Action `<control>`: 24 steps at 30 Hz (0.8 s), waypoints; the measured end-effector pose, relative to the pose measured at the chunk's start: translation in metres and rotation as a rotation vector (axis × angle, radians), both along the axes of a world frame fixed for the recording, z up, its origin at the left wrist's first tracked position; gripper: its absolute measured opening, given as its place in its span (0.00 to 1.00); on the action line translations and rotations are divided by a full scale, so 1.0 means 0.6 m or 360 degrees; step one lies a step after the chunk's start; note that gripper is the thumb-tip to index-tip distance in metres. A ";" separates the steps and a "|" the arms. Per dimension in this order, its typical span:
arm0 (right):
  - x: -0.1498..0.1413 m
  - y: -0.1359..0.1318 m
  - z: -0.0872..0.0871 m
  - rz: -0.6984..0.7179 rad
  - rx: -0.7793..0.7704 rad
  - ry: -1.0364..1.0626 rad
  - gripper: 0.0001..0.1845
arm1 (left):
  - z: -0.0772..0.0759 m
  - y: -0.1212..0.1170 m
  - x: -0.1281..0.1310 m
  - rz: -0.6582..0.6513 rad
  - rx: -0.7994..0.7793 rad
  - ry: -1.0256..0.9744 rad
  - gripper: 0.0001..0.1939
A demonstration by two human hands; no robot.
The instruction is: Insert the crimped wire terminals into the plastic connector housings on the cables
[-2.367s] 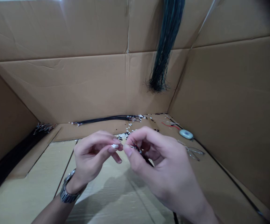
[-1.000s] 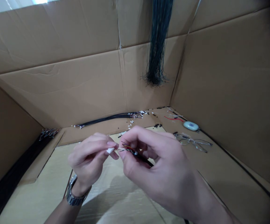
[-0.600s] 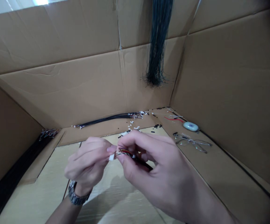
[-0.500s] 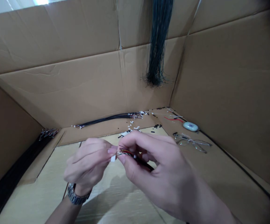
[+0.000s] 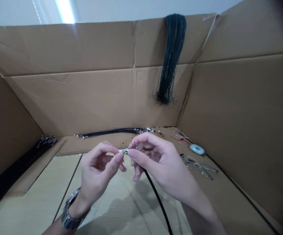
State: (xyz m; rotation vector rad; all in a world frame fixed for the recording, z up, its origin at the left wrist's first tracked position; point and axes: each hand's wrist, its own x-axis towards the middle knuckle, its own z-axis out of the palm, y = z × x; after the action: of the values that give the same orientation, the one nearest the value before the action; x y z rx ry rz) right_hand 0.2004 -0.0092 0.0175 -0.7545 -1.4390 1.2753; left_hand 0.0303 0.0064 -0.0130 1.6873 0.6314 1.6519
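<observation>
My left hand (image 5: 99, 169), with a metal watch on its wrist, pinches a small white connector (image 5: 121, 151) between thumb and forefinger. My right hand (image 5: 153, 160) pinches the end of a black cable (image 5: 157, 195) right against that connector, fingertips of both hands almost touching. The cable hangs down from my right hand toward the bottom edge. Both hands are raised above the floor of a big cardboard box (image 5: 87, 98).
A bundle of black wires (image 5: 169, 62) hangs over the box's back wall. More black cables (image 5: 112, 132) and small white and black parts lie along the back. Glasses (image 5: 197, 164) and a small pale blue oval object (image 5: 196, 149) lie at the right wall. Dark wires (image 5: 14, 169) run along the left side.
The view has tilted up, showing the box's top edge. My right hand has opened its lower fingers and the cable now hangs free below it. The connector sits against the cable end.
</observation>
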 end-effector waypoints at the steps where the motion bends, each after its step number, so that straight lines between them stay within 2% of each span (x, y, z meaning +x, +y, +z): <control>1: -0.002 0.002 -0.001 0.0003 -0.0014 0.0026 0.10 | 0.001 -0.001 -0.001 -0.0012 -0.0042 -0.0017 0.04; 13: -0.021 0.020 -0.023 0.0166 -0.0022 0.0375 0.11 | 0.005 0.012 -0.016 -0.0116 -0.0290 -0.0155 0.07; 16: -0.025 0.020 -0.024 0.0088 0.0002 0.0347 0.10 | 0.003 0.012 -0.021 -0.0187 -0.0333 -0.0121 0.08; 20: -0.030 0.019 -0.023 0.0001 -0.0005 0.0240 0.11 | 0.005 0.011 -0.028 -0.0257 -0.0263 0.0005 0.07; 24: -0.032 0.019 -0.026 0.0006 0.0006 0.0158 0.12 | 0.008 0.010 -0.031 -0.0157 -0.0203 0.0144 0.10</control>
State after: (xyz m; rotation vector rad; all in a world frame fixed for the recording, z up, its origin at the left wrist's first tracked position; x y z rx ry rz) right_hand 0.1811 0.0023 0.0020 -0.6771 -1.3626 1.2948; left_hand 0.0117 0.0122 -0.0082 1.6801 0.6715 1.4429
